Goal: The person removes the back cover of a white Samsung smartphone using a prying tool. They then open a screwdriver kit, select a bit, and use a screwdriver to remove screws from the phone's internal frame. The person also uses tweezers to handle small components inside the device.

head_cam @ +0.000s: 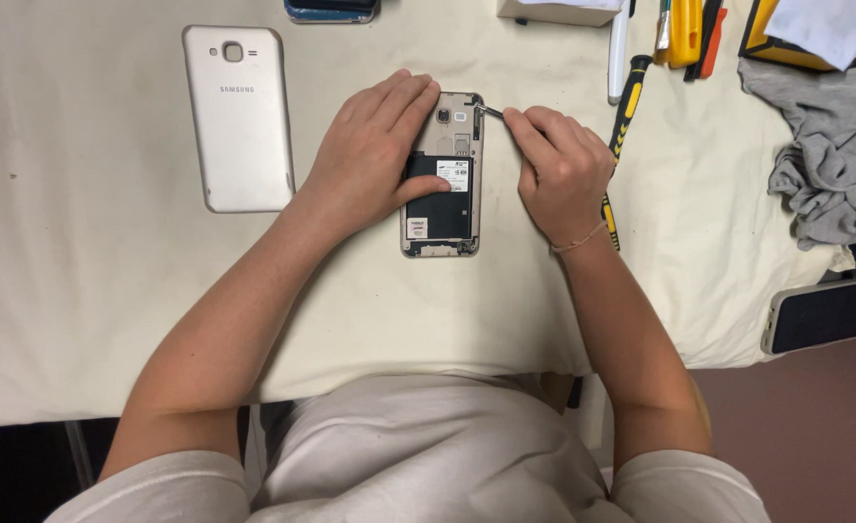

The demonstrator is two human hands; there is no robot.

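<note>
An opened phone (442,179) lies face down in the middle of a cream-covered table (89,310), its back removed so the black battery and camera show. My left hand (370,155) rests flat and spread on the phone's left side, fingers reaching past its top corner and thumb pressing on the battery. My right hand (562,169) sits just right of the phone, curled closed around a small metal tool (491,111) whose tip touches the phone's upper right corner. To the left of the phone, a little apart, lies its white back cover (239,116), inner side down. Right of the phone, partly under my right hand, is a yellow-and-black screwdriver (624,116). Farther right lies a crumpled grey cloth (820,174), and below it, at the table's edge, another phone (823,315) with a dark screen.
</note>
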